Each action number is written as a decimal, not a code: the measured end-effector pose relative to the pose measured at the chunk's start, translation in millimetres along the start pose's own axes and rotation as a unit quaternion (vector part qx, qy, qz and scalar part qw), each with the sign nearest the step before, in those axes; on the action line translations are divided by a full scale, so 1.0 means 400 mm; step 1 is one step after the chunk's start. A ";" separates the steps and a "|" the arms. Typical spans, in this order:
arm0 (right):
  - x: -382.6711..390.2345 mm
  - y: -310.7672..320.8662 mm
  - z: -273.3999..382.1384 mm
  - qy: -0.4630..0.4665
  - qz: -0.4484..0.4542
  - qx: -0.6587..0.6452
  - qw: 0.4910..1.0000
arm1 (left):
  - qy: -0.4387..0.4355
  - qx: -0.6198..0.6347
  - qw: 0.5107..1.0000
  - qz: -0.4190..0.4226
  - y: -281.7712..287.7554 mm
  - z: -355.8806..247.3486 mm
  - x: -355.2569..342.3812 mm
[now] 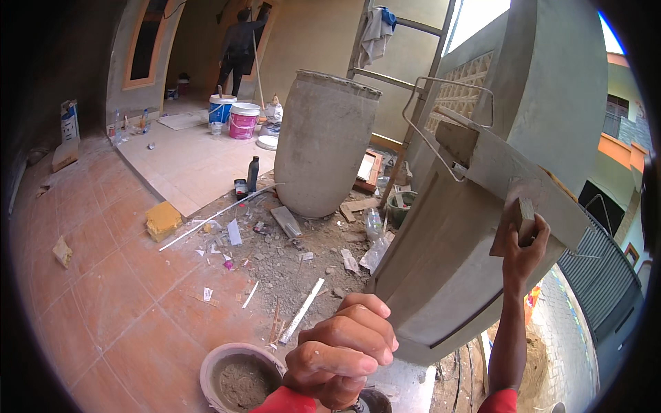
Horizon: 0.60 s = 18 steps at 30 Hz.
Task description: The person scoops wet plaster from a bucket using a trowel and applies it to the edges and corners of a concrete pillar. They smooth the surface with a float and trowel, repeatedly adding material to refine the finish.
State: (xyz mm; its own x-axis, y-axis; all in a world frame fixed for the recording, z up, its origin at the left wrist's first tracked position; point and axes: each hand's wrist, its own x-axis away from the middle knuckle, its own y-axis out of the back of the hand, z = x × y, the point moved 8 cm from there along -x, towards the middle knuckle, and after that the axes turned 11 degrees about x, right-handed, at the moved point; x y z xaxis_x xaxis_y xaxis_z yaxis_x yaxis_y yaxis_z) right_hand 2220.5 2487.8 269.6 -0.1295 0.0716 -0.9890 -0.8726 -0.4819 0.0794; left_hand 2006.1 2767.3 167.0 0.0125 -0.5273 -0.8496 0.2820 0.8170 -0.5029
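Note:
My right hand [523, 255] grips the block handle [525, 215] of a flat plastering float [504, 236], its plate against the grey front face of a cement ledge [561, 220] atop a pillar base [427, 275]. My left hand [341, 347] is raised at the bottom centre with fingers curled; whatever may lie inside them is hidden. Below and left of it sits a round bucket [205, 375] with wet grey mortar [237, 382]. Bent wire frames [413, 115] stand out around the top of the ledge.
A large grey barrel [323, 144] stands on rubble [282, 255]. Paint buckets [243, 124] sit on light tiles [172, 158] by a doorway, where a person [237, 51] holds a long pole. A metal frame [398, 82] leans behind. A yellow block [162, 221] lies on orange tiles [110, 289].

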 end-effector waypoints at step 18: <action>-0.088 -0.164 0.183 -0.028 -0.005 0.014 1.000 | -0.061 -0.026 0.998 0.005 -0.026 0.001 0.012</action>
State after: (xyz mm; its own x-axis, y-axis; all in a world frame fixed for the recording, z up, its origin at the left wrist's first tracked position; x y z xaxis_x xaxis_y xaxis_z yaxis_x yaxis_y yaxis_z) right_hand 2248.0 2580.7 308.5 -0.1452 0.1253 -0.9814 -0.8865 -0.4570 0.0728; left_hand 2003.8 2756.0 168.1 0.1326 -0.5412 -0.8304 0.2317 0.8315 -0.5049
